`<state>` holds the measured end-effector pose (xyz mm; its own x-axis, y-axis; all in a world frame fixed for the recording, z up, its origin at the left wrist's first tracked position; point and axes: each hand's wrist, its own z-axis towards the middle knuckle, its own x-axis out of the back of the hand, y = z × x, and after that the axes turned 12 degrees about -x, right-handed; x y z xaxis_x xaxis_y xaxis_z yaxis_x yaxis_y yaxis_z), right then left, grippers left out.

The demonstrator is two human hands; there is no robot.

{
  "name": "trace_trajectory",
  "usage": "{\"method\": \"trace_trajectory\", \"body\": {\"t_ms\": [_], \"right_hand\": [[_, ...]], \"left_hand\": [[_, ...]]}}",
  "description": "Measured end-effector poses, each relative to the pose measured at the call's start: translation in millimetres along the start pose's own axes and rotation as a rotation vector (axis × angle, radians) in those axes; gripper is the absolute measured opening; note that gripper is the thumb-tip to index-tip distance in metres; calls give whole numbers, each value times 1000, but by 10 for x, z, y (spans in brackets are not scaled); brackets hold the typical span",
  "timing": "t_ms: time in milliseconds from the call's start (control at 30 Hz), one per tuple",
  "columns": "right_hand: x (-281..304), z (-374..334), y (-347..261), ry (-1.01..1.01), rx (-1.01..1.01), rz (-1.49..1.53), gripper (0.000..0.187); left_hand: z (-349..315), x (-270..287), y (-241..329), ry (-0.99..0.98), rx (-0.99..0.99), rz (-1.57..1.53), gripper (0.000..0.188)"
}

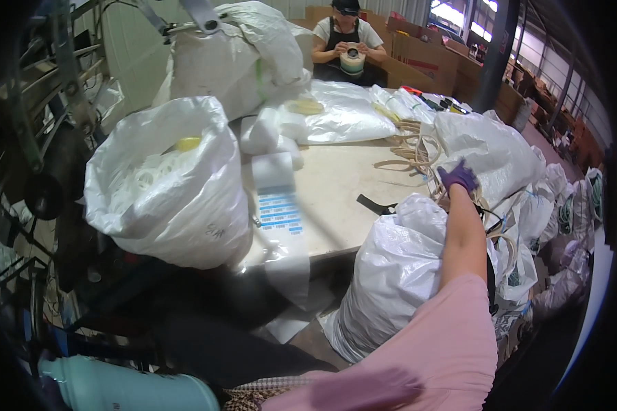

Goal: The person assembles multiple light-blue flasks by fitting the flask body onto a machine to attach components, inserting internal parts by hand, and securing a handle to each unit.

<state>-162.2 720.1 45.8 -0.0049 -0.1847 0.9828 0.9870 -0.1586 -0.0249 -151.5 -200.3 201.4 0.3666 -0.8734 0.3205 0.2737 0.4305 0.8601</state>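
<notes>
My right hand (458, 175), in a purple glove, reaches far out over the right side of the table with its fingers spread. It is at the edge of a full white plastic bag (490, 147), beside beige looped strips (415, 147); contact cannot be made out. Under my right forearm stands a white woven sack (397, 267). Low in front of my pink sleeve, a blurred purple shape appears to be my left hand (367, 389); motion smears its fingers, and nothing held can be made out.
A large open white sack (171, 198) holds pale rings at the left. A white roll with blue-printed labels (277, 209) hangs over the table's (336, 198) front edge. A teal cylinder (130, 387) lies lower left. Across the table a person (346, 41) holds a round object.
</notes>
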Motion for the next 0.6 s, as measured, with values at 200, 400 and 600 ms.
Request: {"method": "trace_trajectory", "body": {"t_ms": [200, 400, 600], "right_hand": [[-202, 150, 65, -294, -161, 153, 113], [-481, 153, -440, -261, 70, -6, 53], [-930, 213, -752, -159, 529, 141, 36]], "left_hand": [[197, -365, -1181, -128, 251, -195, 40], [261, -771, -980, -209, 319, -241, 43], [140, -565, -1253, -258, 276, -407, 48]]}}
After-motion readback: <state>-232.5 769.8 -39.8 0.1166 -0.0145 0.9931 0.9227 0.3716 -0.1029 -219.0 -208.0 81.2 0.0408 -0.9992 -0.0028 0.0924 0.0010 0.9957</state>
